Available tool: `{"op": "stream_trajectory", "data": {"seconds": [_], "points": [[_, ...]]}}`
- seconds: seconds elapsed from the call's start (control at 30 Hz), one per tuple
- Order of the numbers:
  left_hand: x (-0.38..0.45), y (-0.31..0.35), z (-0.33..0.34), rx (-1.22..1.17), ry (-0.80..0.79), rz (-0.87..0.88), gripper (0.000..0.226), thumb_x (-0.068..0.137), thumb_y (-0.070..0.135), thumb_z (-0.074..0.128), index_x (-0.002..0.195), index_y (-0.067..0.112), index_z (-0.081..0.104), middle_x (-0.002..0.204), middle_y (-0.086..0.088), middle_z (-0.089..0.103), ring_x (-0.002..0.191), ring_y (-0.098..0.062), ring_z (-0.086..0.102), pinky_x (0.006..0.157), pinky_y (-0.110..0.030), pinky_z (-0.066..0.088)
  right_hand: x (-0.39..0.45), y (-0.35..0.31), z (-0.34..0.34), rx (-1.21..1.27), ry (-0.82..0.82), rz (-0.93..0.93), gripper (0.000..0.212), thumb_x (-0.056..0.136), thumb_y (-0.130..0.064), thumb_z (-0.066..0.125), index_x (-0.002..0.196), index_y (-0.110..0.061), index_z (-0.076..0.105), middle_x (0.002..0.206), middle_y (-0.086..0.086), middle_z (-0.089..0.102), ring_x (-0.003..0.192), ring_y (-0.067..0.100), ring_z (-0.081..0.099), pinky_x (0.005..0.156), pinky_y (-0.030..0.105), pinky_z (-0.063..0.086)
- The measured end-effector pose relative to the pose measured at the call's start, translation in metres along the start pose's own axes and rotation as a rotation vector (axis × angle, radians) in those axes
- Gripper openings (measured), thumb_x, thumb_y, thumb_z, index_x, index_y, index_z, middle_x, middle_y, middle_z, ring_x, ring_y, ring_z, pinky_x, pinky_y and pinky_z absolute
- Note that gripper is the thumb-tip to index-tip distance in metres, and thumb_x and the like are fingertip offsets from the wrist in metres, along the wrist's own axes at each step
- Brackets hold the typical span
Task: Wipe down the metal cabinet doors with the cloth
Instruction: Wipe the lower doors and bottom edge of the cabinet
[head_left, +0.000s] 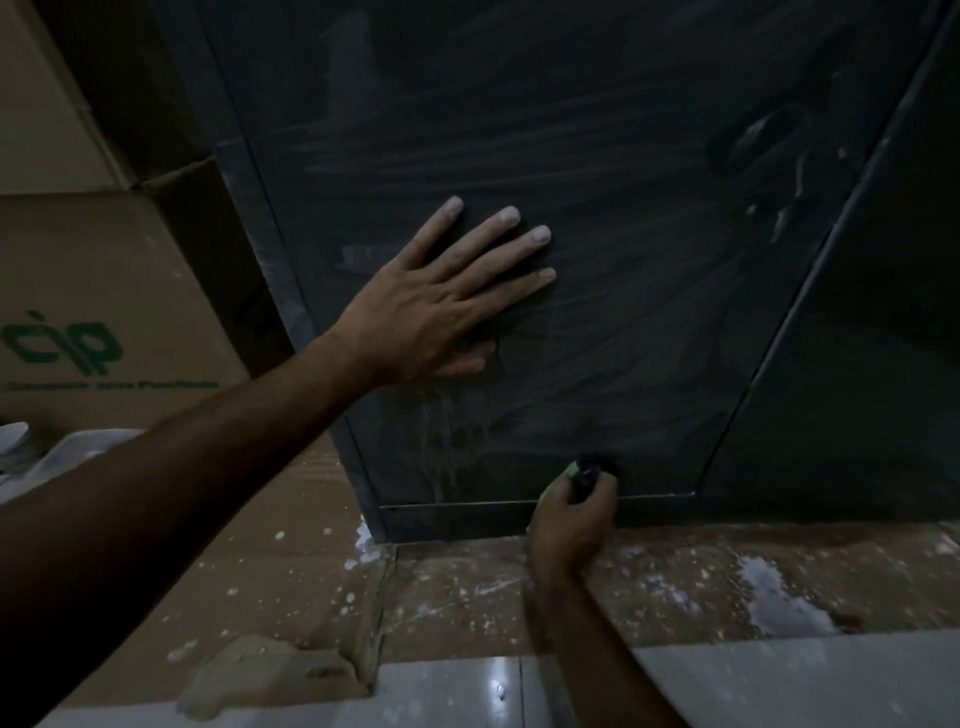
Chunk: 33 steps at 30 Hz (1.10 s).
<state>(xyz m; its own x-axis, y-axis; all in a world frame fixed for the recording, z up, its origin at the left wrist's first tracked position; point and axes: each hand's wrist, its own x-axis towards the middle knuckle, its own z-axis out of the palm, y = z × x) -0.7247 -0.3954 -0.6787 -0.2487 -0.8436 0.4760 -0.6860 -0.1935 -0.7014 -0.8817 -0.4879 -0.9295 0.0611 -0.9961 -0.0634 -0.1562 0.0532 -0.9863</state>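
A dark metal cabinet door (597, 156) fills the upper middle of the view, streaked with wipe marks and drips. My left hand (441, 301) lies flat on it with the fingers spread and straight. Down at the door's bottom edge, my right hand (571, 519) is curled round a small dark cloth (587, 475) with a pale green edge, held against the metal. Most of the cloth is hidden inside the fist. A second door panel (883, 338) adjoins on the right.
Cardboard boxes (104, 291) with green print stand to the left of the cabinet. Cardboard sheets (467, 587) spattered with white paint cover the floor in front. Glossy floor tiles (467, 691) show at the bottom. A white object (15, 441) lies at the far left.
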Motion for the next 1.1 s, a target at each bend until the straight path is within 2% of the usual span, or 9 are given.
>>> {"op": "stream_trajectory", "data": {"seconds": [0.1,0.2,0.43,0.57,0.7,0.8,0.9,0.97,1.1], "points": [[0.0,0.001,0.0,-0.007,-0.002,-0.008,0.085,0.099,0.054,0.052,0.168,0.022,0.014,0.175,-0.01,0.012,0.161,-0.032,0.006,0.128,-0.054,-0.006,-0.047,0.013,0.032,-0.071,-0.416,-0.085,0.034,0.096,-0.031,0.065,0.126,-0.04,0.055,0.12,-0.016,0.062,0.107,0.006,0.063,0.09,0.039,0.059],[0.0,0.004,0.0,-0.009,-0.015,-0.013,0.083,0.1,0.055,0.049,0.168,0.022,0.014,0.175,-0.01,0.012,0.161,-0.032,0.006,0.128,-0.054,-0.007,-0.061,0.016,0.049,-0.134,-0.731,-0.049,0.036,0.094,-0.024,0.072,0.128,-0.03,0.06,0.124,-0.013,0.063,0.115,0.01,0.063,0.096,0.036,0.057],[0.0,0.005,0.0,-0.027,-0.008,-0.016,0.085,0.099,0.053,0.056,0.167,0.022,0.016,0.175,-0.011,0.013,0.161,-0.034,0.009,0.128,-0.058,-0.001,0.005,0.002,-0.018,0.002,-0.202,-0.008,0.02,0.088,0.0,0.071,0.107,-0.008,0.067,0.096,0.003,0.068,0.09,0.021,0.066,0.078,0.031,0.053],[0.0,0.014,0.003,-0.103,0.046,-0.065,0.077,0.097,0.046,0.063,0.163,0.019,0.032,0.171,-0.015,0.024,0.158,-0.037,0.017,0.127,-0.061,0.003,-0.016,-0.01,-0.006,-0.05,-0.51,0.014,0.019,0.091,-0.005,0.07,0.108,-0.013,0.066,0.102,0.001,0.069,0.093,0.012,0.066,0.077,0.022,0.054],[-0.015,0.035,0.0,-0.284,0.144,-0.059,0.045,0.098,0.039,0.058,0.137,0.016,0.054,0.141,-0.015,0.051,0.128,-0.032,0.046,0.11,-0.049,0.033,-0.013,-0.028,-0.004,0.017,-0.687,-0.14,0.019,0.087,0.002,0.07,0.088,-0.014,0.059,0.083,-0.001,0.066,0.07,-0.002,0.06,0.065,0.017,0.048],[-0.049,0.061,-0.002,-0.584,-0.049,-0.03,0.025,0.1,0.034,0.054,0.113,0.014,0.059,0.103,-0.01,0.06,0.088,-0.023,0.053,0.075,-0.041,0.046,0.004,-0.048,-0.014,0.053,-0.843,-0.184,0.02,0.089,0.006,0.066,0.091,-0.012,0.058,0.087,0.001,0.067,0.078,0.005,0.063,0.07,0.022,0.05],[-0.089,0.086,0.001,-0.804,-0.231,-0.239,0.018,0.105,0.043,0.047,0.105,0.025,0.05,0.088,0.004,0.054,0.069,-0.015,0.051,0.056,-0.034,0.046,0.023,-0.07,-0.028,-0.039,-0.989,-0.272,0.024,0.091,0.003,0.068,0.1,-0.018,0.062,0.096,0.001,0.07,0.087,0.006,0.067,0.075,0.022,0.054],[-0.107,0.105,0.001,-0.906,-0.372,-0.381,0.03,0.104,0.06,0.042,0.111,0.032,0.047,0.092,0.011,0.052,0.071,-0.005,0.047,0.062,-0.028,0.041,0.038,-0.083,-0.037,-0.115,-1.101,-0.345,0.029,0.089,0.006,0.07,0.104,-0.019,0.066,0.102,0.003,0.072,0.096,0.013,0.07,0.083,0.028,0.056],[-0.101,0.135,-0.008,-1.027,-0.714,-0.6,0.091,0.081,0.084,0.058,0.151,0.029,0.04,0.136,0.018,0.047,0.117,-0.001,0.05,0.092,-0.025,0.046,0.073,-0.113,-0.053,-0.306,-1.203,-0.546,0.032,0.085,0.011,0.071,0.099,-0.018,0.072,0.099,0.006,0.075,0.095,0.019,0.071,0.088,0.037,0.057]]}}
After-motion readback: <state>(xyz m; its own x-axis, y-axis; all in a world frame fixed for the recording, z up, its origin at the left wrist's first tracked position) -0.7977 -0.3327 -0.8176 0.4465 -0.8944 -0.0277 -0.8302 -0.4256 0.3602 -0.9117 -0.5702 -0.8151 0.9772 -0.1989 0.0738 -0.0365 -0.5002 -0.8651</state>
